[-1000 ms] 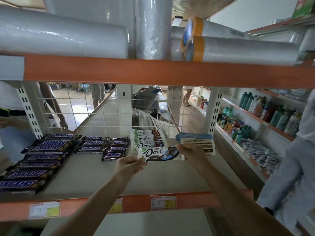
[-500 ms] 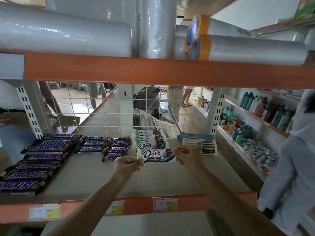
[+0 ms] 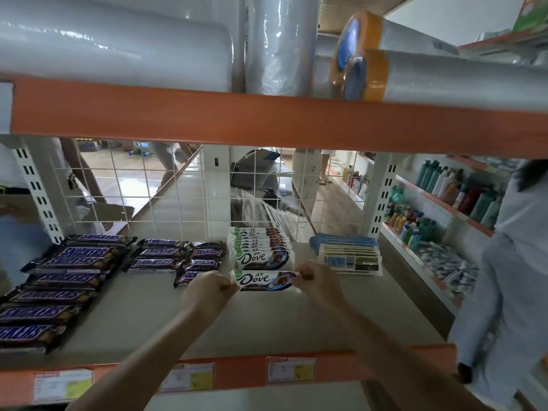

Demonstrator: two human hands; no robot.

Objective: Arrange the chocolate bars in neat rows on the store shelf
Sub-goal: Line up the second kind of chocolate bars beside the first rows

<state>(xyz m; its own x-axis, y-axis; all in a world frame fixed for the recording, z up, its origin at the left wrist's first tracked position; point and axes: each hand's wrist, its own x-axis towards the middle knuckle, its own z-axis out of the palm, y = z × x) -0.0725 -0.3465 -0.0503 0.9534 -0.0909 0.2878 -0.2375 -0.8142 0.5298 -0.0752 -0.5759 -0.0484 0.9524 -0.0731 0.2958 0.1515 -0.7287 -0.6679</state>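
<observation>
Over the grey shelf [image 3: 142, 315], left hand [image 3: 207, 289] and right hand [image 3: 318, 281] reach forward, pinching the Dove bar [image 3: 264, 280] ends

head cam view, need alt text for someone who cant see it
Two hands, left hand and right hand, hold a Dove bar by its ends, in front of a row of Dove bars on a store shelf. Snickers bars lie in rows to the left.

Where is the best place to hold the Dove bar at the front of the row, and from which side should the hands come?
By its two crimped ends, from the shelf's open front. The Dove bar lies crosswise and flat, so the left hand pinches its left end and the right hand its right end, probably keeping it level and square with the Dove row behind.
</observation>
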